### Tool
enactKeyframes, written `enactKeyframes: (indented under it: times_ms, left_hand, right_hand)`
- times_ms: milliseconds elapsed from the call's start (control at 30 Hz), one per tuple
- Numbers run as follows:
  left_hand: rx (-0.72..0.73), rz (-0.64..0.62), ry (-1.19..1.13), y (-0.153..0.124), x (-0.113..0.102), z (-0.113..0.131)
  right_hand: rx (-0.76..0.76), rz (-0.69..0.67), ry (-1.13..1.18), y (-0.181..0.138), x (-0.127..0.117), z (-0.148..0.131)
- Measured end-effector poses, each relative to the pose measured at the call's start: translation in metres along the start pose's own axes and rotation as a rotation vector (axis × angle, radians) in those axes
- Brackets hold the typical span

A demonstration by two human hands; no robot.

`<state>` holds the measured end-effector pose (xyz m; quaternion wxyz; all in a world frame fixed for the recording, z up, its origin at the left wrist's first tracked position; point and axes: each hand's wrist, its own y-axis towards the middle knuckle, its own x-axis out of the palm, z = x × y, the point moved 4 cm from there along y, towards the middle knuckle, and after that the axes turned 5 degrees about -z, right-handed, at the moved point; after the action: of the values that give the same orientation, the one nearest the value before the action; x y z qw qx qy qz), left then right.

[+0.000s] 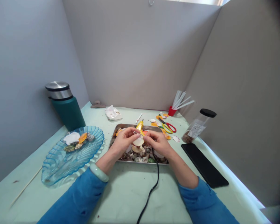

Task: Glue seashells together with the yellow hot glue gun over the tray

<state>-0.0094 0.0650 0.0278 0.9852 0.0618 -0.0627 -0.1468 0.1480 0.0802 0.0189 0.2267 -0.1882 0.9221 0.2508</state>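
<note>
Over a metal tray (113, 136) filled with shells, my left hand (124, 140) and my right hand (157, 142) come together, fingers pinched. A pale, fan-shaped seashell (138, 141) shows between their fingertips. My fingers partly cover its upper edge, and any smaller piece there is too fine to make out. Just beyond the fingertips, a yellow glue gun (140, 125) lies at the tray's far side. Its black cord (156, 179) appears to run beneath my right hand and toward me. Many small brown and grey shells (142, 155) fill the near part of the tray.
At left, a blue scalloped plate (67, 168) bears several shells beside a green bottle (67, 113). A thin stick (25, 187) lies in front. Scissors (169, 127), a red cup (172, 111) of glue sticks, a black-lidded jar (198, 126) and a black slab (204, 165) are at right.
</note>
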Motion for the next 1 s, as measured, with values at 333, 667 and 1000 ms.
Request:
enactKeyframes:
  times_ms: [333, 667, 1000]
  left_hand:
    - [-0.065, 0.047, -0.056, 0.0018, -0.0058, -0.0080]
    - [-0.056, 0.041, -0.040, 0.0008, -0.0049, -0.0047]
    - [-0.106, -0.032, -0.056, -0.0005, -0.0001, -0.0070]
  right_hand:
    - [0.003, 0.014, -0.001, -0.0005, -0.0003, -0.0010]
    - [0.017, 0.036, -0.021, -0.0003, -0.0006, 0.0035]
    - [0.014, 0.054, -0.035, -0.0002, -0.0015, 0.0027]
